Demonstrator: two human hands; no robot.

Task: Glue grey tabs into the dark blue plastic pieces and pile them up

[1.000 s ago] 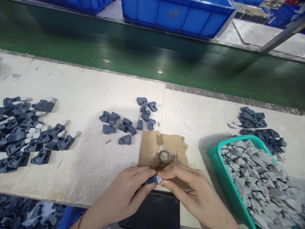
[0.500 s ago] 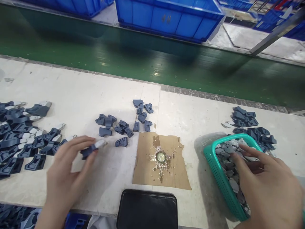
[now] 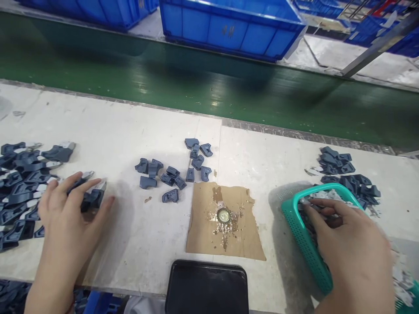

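My left hand (image 3: 70, 213) is over the right edge of a pile of dark blue plastic parts (image 3: 19, 198) fitted with pale grey tips. Its fingers are spread, and one blue part with a grey tip (image 3: 94, 196) sits between thumb and fingers, seemingly on the table. Inside the green plastic basket (image 3: 299, 235), my right hand (image 3: 347, 244) has thumb and forefinger pinched at a small grey piece (image 3: 305, 202). Many such grey pieces fill the basket, partly hidden by the hand.
A wet piece of cardboard (image 3: 203, 235) with a small round cap (image 3: 224, 215) lies mid-table. Before it is a black tray-like object (image 3: 207, 288). Loose blue parts (image 3: 170, 196) lie behind, another cluster (image 3: 360, 187) at right. Beyond runs a green belt (image 3: 147, 83) with blue crates (image 3: 229, 30).
My left hand has moved left with the tipped blue part to the pile and spread its fingers. My right hand has shifted left in the basket and closed to a pinch.
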